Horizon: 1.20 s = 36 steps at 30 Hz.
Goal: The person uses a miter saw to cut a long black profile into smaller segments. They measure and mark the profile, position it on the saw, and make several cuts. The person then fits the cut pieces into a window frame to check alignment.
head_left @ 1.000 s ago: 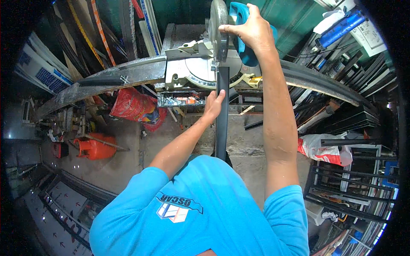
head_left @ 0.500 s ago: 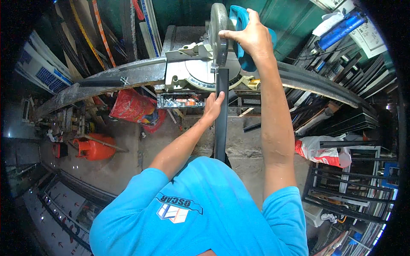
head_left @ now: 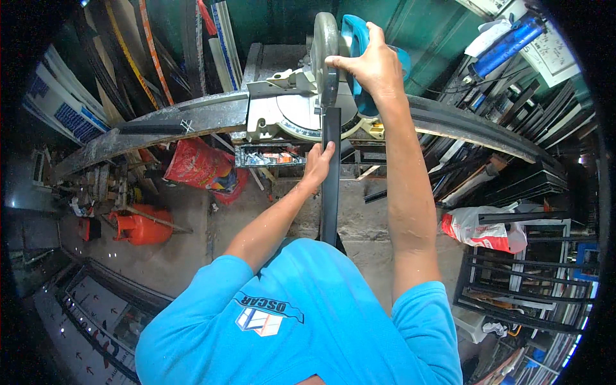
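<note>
A mitre saw with a grey round blade guard (head_left: 326, 61) and a teal body (head_left: 357, 35) stands on the bench ahead of me. My right hand (head_left: 377, 67) grips the teal handle, its thumb stretched left to the guard's edge. Below the guard, a long black metal profile (head_left: 331, 186) runs from the pale saw base (head_left: 296, 114) back toward my body. My left hand (head_left: 319, 165) holds this profile from its left side, thumb along the top. The profile's far end lies right by the blade guard; the near end is hidden by my shirt.
The bench (head_left: 218, 106) extends to both sides, with a short black profile (head_left: 151, 126) on its left part. A red bag (head_left: 196, 168) and an orange gas cylinder (head_left: 146, 224) are at the left. Racked profiles (head_left: 526, 125) and a white-red bag (head_left: 478, 226) are at the right.
The whole view has shifted slightly, with the saw and profile a little lower in the picture. Both hands keep the same holds.
</note>
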### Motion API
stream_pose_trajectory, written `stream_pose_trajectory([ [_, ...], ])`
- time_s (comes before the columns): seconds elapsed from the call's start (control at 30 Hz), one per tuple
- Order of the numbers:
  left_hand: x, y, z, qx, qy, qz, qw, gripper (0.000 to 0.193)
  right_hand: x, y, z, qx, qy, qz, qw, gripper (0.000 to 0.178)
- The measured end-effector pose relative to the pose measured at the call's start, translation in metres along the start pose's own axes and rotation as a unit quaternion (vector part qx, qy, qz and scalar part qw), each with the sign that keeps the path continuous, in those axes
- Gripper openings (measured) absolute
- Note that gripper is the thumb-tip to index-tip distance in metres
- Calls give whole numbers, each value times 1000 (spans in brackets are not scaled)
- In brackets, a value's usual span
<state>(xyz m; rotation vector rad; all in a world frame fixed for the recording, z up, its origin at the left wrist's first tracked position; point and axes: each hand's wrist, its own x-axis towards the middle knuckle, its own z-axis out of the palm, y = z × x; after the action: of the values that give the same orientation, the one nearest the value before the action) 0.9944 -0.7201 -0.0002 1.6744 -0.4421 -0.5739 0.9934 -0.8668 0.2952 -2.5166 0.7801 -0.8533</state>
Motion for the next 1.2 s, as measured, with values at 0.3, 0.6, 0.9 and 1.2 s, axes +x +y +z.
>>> stream_pose_trajectory([
  [0.3, 1, -2, 0, -11, 1, 12, 1000, 58, -6, 1, 1, 25, -4, -7, 1000, 116],
  [0.6, 4, -9, 3, -24, -2, 3, 1000, 61, -7, 0, -2, 14, -17, 14, 1000, 117],
  [0.9, 7, -11, 1, -17, -10, 1, 1000, 58, -9, -1, -1, 18, -16, 14, 1000, 115],
  [1.2, 6, -14, 4, -16, -4, -1, 1000, 58, -9, 2, -2, 14, -22, 20, 999, 114],
])
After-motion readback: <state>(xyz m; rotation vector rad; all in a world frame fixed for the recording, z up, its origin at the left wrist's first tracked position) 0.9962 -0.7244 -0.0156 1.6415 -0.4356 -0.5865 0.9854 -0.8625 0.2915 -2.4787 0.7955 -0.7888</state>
